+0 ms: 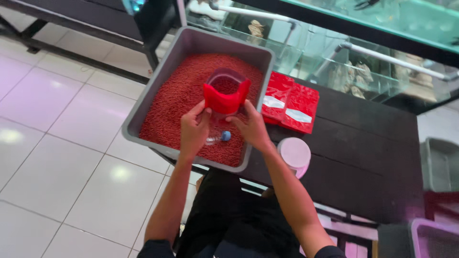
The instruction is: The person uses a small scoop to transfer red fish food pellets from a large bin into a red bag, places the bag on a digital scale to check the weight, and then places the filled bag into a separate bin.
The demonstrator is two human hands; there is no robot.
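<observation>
A grey plastic tub point(143, 106) filled with small red pellets point(172, 105) sits on a dark table. Over the pellets I hold a red stand-up pouch point(225, 98) with its mouth spread wide, pellets visible inside. My left hand point(193, 128) pinches the pouch's lower left side. My right hand point(251, 126) grips its lower right side. Just below the pouch, a small clear bottle with a blue cap point(219, 138) lies on the pellets between my hands.
Two sealed red pouches point(291, 109) lie on the dark table point(363, 143) right of the tub. A round white lid or container point(294, 154) sits near my right forearm. Glass aquarium tanks point(363, 71) stand behind. White tiled floor point(62, 143) lies to the left.
</observation>
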